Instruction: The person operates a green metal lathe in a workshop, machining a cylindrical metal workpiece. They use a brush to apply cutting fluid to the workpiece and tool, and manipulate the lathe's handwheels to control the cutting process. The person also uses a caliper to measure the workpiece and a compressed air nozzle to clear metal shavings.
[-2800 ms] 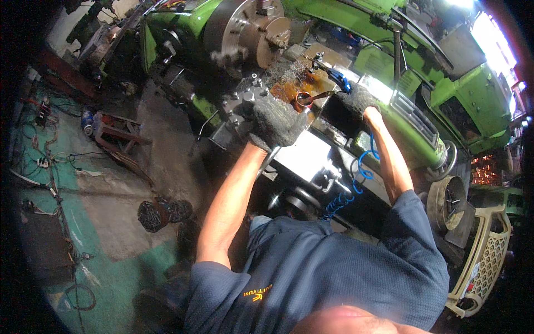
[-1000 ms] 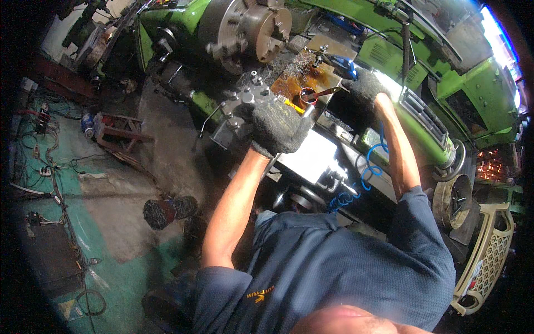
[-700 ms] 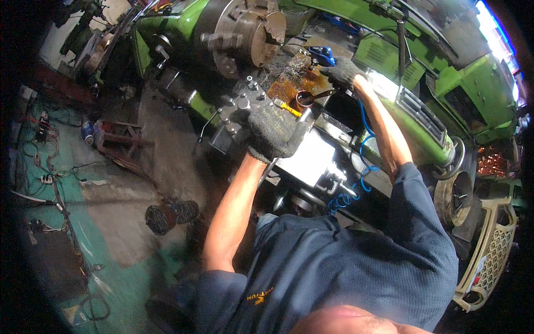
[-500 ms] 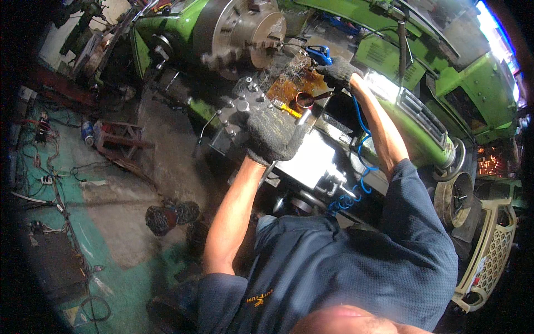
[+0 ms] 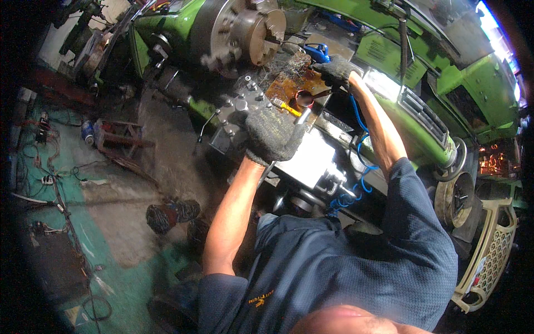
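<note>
My left hand [image 5: 271, 133], in a dark grey work glove, is closed over a metal handle [image 5: 303, 116] beside the bolted tool post [image 5: 240, 106] of a green lathe. The handle's end sticks out past the fingers; the rest is under the glove. Farther off to the right, my gloved right hand [image 5: 335, 72] grips a blue air blow gun [image 5: 317, 53], from which a blue coiled hose [image 5: 357, 114] trails down. The gun's nozzle side faces the big steel chuck [image 5: 222, 39], whose jaws look blurred. Between the hands lie a yellow-handled tool [image 5: 287, 107] and a red-rimmed cup [image 5: 304, 99] with a dark handle in it.
Tangled metal shavings [image 5: 292, 65] lie on the oily brown tray below the chuck. A handwheel [image 5: 453, 158] juts out at the right, near a cream grille [image 5: 486, 256]. On the floor at left are cables [image 5: 61, 200], a small metal stand [image 5: 122, 133] and a dark bundle [image 5: 172, 215].
The chuck has turned; a slot now shows in its front part. My right hand and the blow gun have shifted very slightly left. My left hand stays put.
</note>
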`<state>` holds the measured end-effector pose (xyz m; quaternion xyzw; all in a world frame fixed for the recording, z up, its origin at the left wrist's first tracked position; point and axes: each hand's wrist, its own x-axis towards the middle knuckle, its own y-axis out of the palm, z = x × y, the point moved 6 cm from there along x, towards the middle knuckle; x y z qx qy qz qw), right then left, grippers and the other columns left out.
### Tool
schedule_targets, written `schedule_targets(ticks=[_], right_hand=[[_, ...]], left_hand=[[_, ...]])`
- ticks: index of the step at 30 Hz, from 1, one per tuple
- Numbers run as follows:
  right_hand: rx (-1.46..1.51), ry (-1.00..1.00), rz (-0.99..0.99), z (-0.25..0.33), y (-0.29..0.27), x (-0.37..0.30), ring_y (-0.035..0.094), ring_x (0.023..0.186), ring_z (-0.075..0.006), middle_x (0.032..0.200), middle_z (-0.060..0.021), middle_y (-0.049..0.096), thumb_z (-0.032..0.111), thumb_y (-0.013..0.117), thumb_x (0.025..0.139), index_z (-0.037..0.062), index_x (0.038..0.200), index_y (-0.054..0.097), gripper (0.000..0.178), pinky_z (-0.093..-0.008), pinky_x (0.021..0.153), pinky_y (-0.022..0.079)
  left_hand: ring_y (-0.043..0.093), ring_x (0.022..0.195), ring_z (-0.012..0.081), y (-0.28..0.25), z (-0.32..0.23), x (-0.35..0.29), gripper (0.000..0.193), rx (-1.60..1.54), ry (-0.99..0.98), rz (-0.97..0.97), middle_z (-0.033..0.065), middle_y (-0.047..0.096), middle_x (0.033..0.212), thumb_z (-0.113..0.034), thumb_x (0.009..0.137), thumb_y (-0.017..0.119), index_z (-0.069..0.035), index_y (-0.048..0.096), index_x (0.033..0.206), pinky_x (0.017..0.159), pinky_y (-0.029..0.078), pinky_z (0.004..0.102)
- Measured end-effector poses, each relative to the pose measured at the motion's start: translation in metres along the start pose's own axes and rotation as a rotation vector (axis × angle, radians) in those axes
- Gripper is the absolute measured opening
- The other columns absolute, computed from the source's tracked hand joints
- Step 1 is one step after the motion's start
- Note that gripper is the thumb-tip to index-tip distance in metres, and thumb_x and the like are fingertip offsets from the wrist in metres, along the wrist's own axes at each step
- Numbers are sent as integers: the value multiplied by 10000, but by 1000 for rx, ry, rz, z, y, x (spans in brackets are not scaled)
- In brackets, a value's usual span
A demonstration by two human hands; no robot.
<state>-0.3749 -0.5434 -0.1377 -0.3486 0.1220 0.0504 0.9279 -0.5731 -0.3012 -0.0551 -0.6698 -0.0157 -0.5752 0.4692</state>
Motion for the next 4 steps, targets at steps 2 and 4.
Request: schedule_targets(ticks=[2, 4], right_hand=[[-20, -10, 18, 8, 3, -4, 619, 519, -184, 667, -79, 654, 480, 772, 844, -2, 843, 696, 488, -332, 462, 489], [-81, -32, 28, 14, 4, -11, 621, 521, -185, 654, -76, 650, 509, 769, 844, -2, 834, 697, 516, -335, 461, 489]], left_hand=[[493, 530, 323, -1, 0, -1, 345, 8, 25, -37, 129, 478, 583, -316, 875, 647, -98, 534, 633, 516, 361, 482], [490, 524, 315, -1, 4, -3, 348, -53, -28, -68, 124, 480, 582, -323, 875, 655, -97, 535, 638, 514, 364, 478]])
